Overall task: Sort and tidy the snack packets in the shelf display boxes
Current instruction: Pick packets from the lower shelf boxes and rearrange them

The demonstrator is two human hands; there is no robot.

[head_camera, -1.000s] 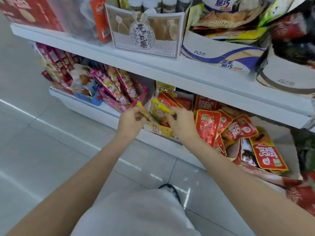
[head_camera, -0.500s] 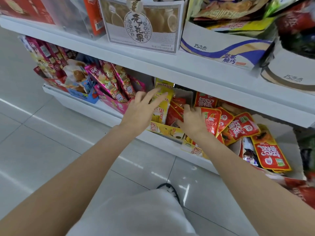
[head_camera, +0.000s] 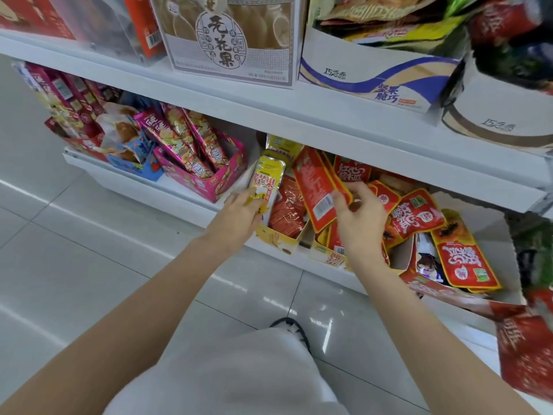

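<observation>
Left hand [head_camera: 239,211] fingers pinch yellow packet [head_camera: 267,182] upright; right hand [head_camera: 357,218] fingers pinch red packet [head_camera: 315,190].

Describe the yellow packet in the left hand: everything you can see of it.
The yellow packet is a flat, glossy foil-looking sachet with a sealed, crimped top edge and large red characters on a white panel. It stands nearly upright, tilted slightly right. The left hand has its grip on the lower end, hiding that part. It sits at the left edge of the yellow display box on the lower shelf, in front of more yellow packets and beside red ones.
</observation>
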